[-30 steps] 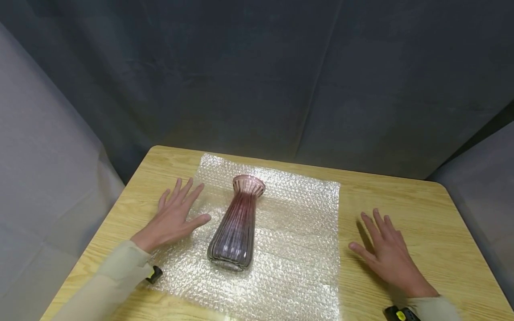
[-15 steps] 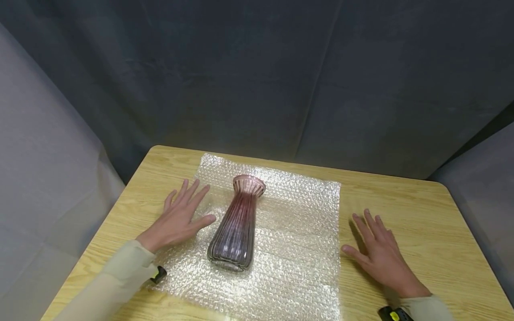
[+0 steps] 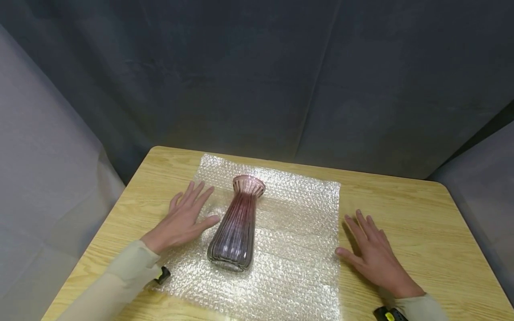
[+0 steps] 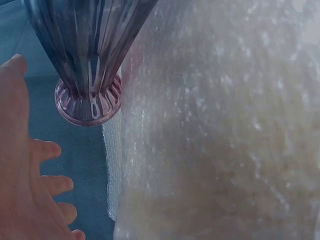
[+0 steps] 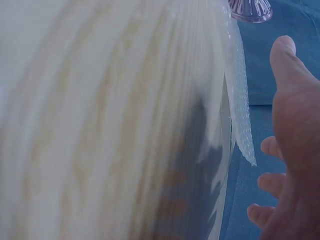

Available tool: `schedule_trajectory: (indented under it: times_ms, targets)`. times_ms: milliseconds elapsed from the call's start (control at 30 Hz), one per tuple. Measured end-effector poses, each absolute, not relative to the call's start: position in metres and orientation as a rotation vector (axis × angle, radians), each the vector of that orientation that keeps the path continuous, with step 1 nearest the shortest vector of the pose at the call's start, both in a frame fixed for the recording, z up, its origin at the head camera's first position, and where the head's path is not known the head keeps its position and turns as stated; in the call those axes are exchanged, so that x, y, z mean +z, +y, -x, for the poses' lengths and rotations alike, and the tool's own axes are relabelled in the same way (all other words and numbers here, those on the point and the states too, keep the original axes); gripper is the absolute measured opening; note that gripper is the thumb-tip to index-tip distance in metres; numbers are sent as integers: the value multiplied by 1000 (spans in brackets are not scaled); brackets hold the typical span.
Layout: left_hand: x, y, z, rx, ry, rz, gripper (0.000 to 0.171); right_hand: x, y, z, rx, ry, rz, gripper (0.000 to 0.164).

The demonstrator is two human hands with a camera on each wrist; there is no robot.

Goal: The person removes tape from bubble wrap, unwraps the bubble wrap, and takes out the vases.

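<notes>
Hanging at nine o'clock, with twelve taken as the far side, a grey cloth point(image 3: 44, 169) flanked the worktop point(image 3: 425, 223). From seven o'clock came the left sleeve point(image 3: 120, 274), with a black and yellow device point(image 3: 163, 275) near the cuff. Beyond it, the left hand point(image 3: 176, 226) hovered over the left edge of the bubble wrap point(image 3: 295, 254), fingers straight and parted towards one o'clock, holding nothing. Its thumb pointed to two, near the vase point(image 3: 237, 232) but apart from it. The vase lay on its side on the bubble wrap, pink mouth just past twelve, smoky base near six. At twelve, a dark cloth point(image 3: 241, 80) hung behind the worktop. Just past three o'clock from the vase, the right hand point(image 3: 375, 261) hovered over the worktop, fingers extended and spread towards eleven, thumb towards ten by the right edge of the bubble wrap; it, too, held nothing. The right sleeve point(image 3: 421, 308) entered from five o'clock, with a second device point(image 3: 389, 314) beside it. A second grey cloth point(image 3: 479, 196) hung at three.
</notes>
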State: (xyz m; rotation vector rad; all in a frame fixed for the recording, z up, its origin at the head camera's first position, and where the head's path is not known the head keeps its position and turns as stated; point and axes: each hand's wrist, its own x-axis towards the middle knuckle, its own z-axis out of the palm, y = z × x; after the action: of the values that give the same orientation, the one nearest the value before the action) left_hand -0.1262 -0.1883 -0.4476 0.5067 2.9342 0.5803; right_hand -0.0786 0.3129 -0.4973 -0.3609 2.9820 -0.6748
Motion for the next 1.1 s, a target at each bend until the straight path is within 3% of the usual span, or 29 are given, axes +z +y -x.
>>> schedule_trajectory:
  times_ms: [1100]
  targets:
    - [-451, -165, 128, 667, 2874, -594, 81, -493, 288, 75, -724, 2949, 498, 88]
